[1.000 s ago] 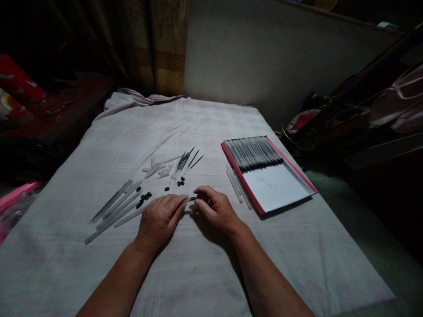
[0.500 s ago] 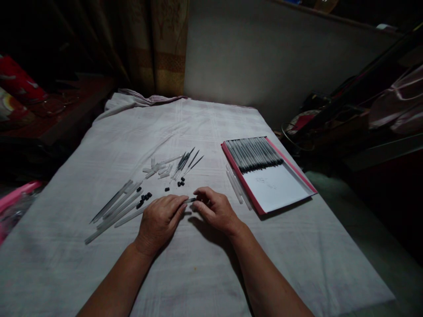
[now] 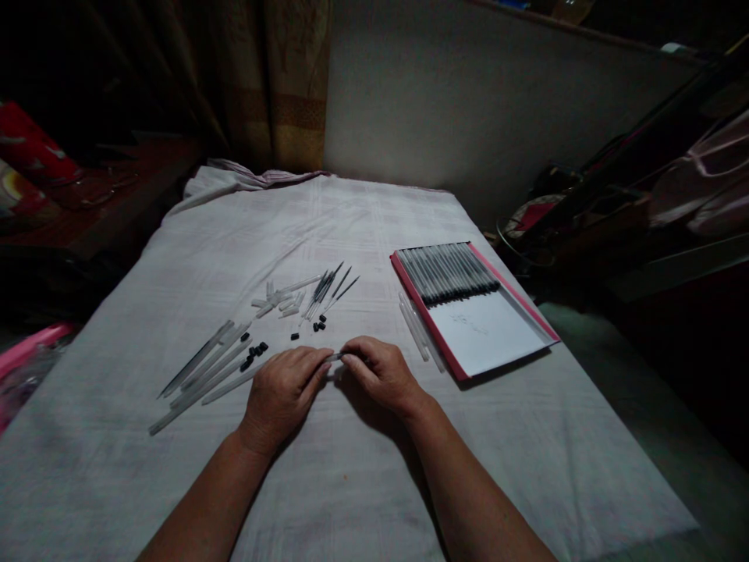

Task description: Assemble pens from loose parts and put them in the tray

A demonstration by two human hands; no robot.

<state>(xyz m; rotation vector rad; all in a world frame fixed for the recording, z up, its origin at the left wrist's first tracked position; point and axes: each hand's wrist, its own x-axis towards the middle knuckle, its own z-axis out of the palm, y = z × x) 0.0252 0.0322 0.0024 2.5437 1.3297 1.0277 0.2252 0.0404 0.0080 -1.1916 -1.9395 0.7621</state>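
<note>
My left hand (image 3: pixel 285 388) is closed around a slim pen (image 3: pixel 335 357), of which a short grey length shows between my hands. The thumb and fingers of my right hand (image 3: pixel 380 373) pinch its right end; the tip is hidden there. Left of my left hand lie several clear pen barrels (image 3: pixel 202 381), one running up to the hand. Small black plugs (image 3: pixel 253 355) are scattered over them. Beyond my hands are clear caps (image 3: pixel 281 303), dark ink refills (image 3: pixel 323 290) and more black plugs (image 3: pixel 319 323).
On the right, a red-edged shallow box (image 3: pixel 430 321) holds a row of assembled pens (image 3: pixel 449 271). Clear barrels (image 3: pixel 414 328) lie along its left side. A pale cloth (image 3: pixel 351 484) covers the table. A dark side table (image 3: pixel 94 199) stands at the far left, before a curtain (image 3: pixel 298 101).
My right fingers, apart around the pen's end half a second ago, have closed on it. Less of the pen's dark end shows now. My left hand has stayed in place.
</note>
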